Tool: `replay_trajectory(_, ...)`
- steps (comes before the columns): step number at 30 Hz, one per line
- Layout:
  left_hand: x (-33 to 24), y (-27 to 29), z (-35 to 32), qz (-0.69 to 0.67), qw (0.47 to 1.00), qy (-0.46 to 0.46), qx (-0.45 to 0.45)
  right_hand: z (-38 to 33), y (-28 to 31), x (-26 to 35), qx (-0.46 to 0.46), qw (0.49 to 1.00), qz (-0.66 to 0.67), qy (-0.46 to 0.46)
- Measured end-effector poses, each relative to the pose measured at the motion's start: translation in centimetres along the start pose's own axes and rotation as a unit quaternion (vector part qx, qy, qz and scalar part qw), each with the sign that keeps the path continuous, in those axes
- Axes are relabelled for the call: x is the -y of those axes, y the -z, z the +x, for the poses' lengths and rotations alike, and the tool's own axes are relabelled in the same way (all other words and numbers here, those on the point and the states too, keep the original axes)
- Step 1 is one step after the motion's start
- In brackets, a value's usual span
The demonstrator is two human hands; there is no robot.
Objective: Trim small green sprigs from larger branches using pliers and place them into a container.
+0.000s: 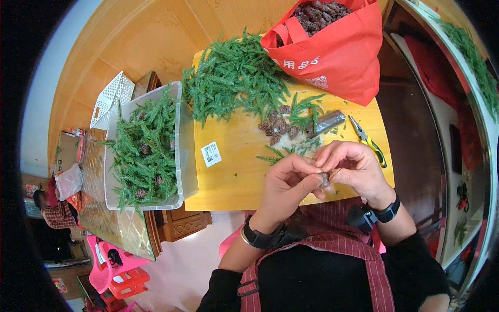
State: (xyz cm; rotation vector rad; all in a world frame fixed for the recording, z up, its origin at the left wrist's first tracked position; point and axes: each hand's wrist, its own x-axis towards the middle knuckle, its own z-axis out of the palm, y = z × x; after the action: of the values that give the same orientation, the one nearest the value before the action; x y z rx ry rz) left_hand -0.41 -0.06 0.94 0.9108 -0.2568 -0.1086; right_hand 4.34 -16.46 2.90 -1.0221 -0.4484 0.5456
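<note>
A red fabric shopping bag (338, 54) with white print on its side stands at the far right corner of the yellow wooden bench (234, 177), its mouth open and full of dark pine cones (318, 13). A small white rectangular label (211, 154) with dark print lies flat on the bench's left part, near the clear plastic bin (186, 156) that stands just beside the bench's left edge. That bin holds green conifer sprigs (143, 145) with a few cones among them. A white perforated lid or basket (110, 99) leans beyond the bin.

At the near edge of the bench, the left hand (286, 187) and the right hand (353, 169) meet. The fingers (312, 182) of the left hand are pinched narrow around a small brown pine cone (325, 180), held between the two hands just above the bench edge. The right hand's fingers curl closed against the same cone; what else they hold cannot be told. Both wrists wear dark bands.

Further back on the bench lie a large heap of green sprigs (234, 78), a small cluster of loose cones (278, 130), a grey metallic roll (326, 122) and yellow-handled pliers (369, 141) to the right, well apart from the hands.
</note>
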Motion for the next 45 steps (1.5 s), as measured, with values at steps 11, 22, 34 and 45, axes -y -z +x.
replay_trajectory(11,-0.3,0.5,-0.1,-0.073,0.992,0.099,0.043,-0.1,-0.1,-0.4,0.058,0.995,-0.046,0.071)
replay_trajectory(22,0.0,0.3,0.0,-0.072,0.990,0.105,0.051,0.0,0.2,-0.3,0.063,0.991,-0.075,0.093)
replay_trajectory(34,0.0,0.2,0.0,-0.050,0.996,0.061,0.048,-0.4,0.1,-0.1,-0.005,0.972,-0.188,0.141)
replay_trajectory(45,-0.1,-1.0,-0.3,0.128,0.989,-0.064,-0.038,-0.6,-0.6,-0.6,-0.045,0.974,-0.164,0.148)
